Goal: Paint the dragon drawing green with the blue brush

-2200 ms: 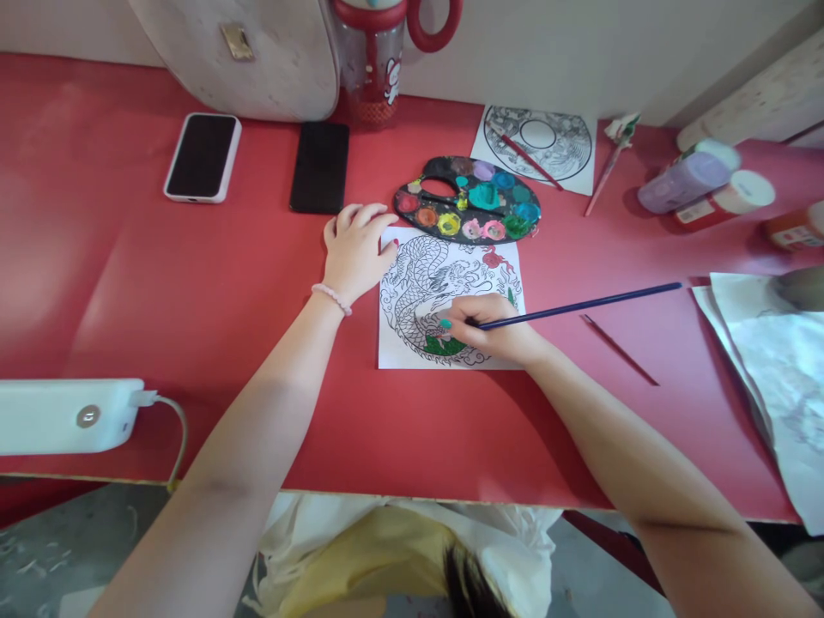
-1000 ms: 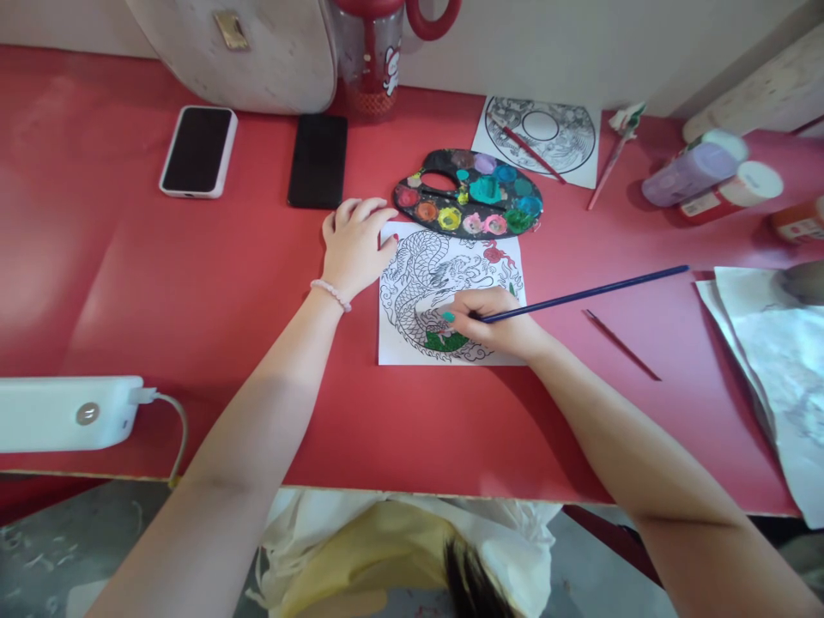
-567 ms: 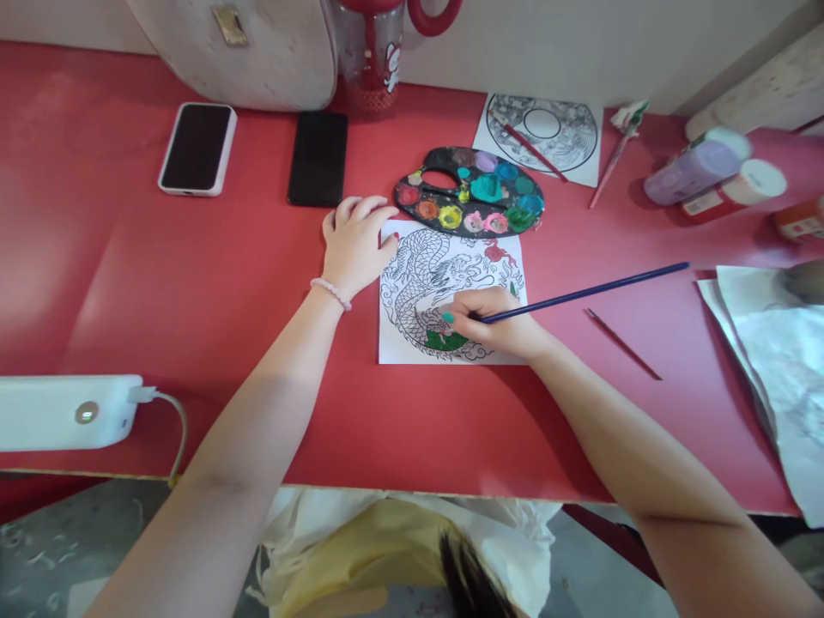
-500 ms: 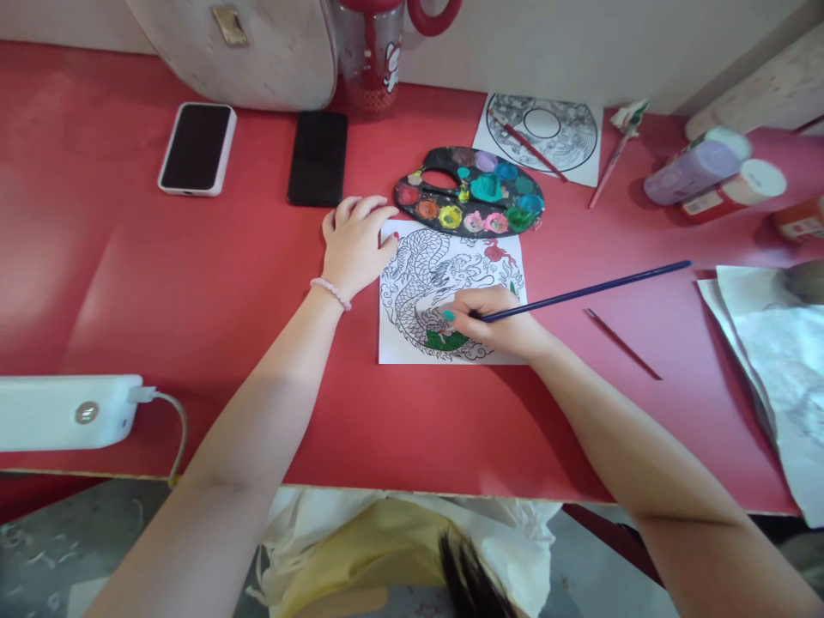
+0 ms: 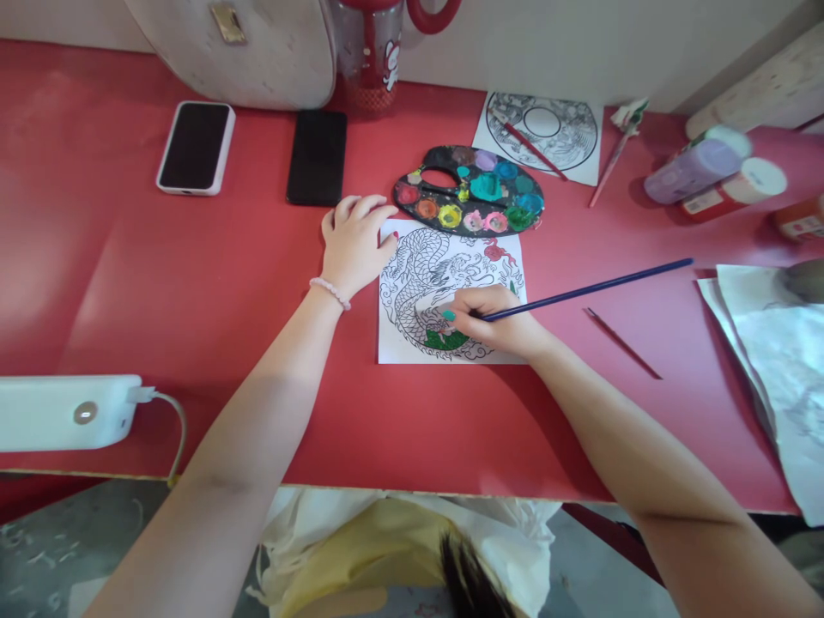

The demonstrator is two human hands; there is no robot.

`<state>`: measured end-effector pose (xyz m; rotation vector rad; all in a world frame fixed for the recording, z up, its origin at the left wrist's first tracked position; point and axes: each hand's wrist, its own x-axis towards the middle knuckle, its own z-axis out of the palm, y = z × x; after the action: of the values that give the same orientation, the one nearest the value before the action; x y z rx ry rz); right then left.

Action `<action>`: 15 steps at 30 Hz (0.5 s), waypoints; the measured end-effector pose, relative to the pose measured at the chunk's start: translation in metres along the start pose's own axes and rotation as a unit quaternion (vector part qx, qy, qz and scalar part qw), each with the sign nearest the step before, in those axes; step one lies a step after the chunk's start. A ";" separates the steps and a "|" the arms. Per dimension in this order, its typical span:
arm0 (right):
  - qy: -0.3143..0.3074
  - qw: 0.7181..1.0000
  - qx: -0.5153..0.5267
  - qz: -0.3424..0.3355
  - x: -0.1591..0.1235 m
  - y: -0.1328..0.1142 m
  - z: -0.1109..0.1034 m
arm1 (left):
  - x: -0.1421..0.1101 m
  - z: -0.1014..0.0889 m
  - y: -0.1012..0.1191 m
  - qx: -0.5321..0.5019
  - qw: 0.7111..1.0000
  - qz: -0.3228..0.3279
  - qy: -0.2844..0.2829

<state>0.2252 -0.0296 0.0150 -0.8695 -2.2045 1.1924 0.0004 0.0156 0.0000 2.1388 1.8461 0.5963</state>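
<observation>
A white sheet with a dragon line drawing (image 5: 421,275) lies on the red table (image 5: 193,292). My right hand (image 5: 493,320) is closed around a long blue paintbrush (image 5: 592,287), its tip down on a green painted patch at the drawing's lower part. My left hand (image 5: 353,245) rests flat on the sheet's upper left corner, fingers slightly curled and holding nothing. A black palette (image 5: 473,192) with many colour wells sits just beyond the sheet.
Two phones (image 5: 196,146) (image 5: 317,156) lie at the back left, a white power bank (image 5: 64,412) with cable at the front left. A second drawing (image 5: 544,137) with a brush on it, paint bottles (image 5: 695,170) and loose papers (image 5: 772,360) are to the right. A thin brush (image 5: 621,343) lies nearby.
Almost nothing has moved. My right hand made tiny shifts with the brush over the green patch; the view drifted slightly.
</observation>
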 end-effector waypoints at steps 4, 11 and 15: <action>0.001 1.000 -0.007 -0.006 0.000 0.000 0.000 | 0.000 0.001 -0.001 -0.004 1.000 0.003 0.006; -0.002 1.000 -0.007 -0.008 0.001 0.000 0.000 | 0.000 0.002 -0.001 -0.010 1.000 0.005 0.011; 0.001 1.000 -0.008 -0.006 0.000 0.001 0.000 | 0.000 0.002 -0.001 -0.009 1.000 0.004 0.009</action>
<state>0.2252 -0.0293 0.0145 -0.8631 -2.2173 1.1697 0.0005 0.0158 -0.0018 2.1374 1.8337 0.6331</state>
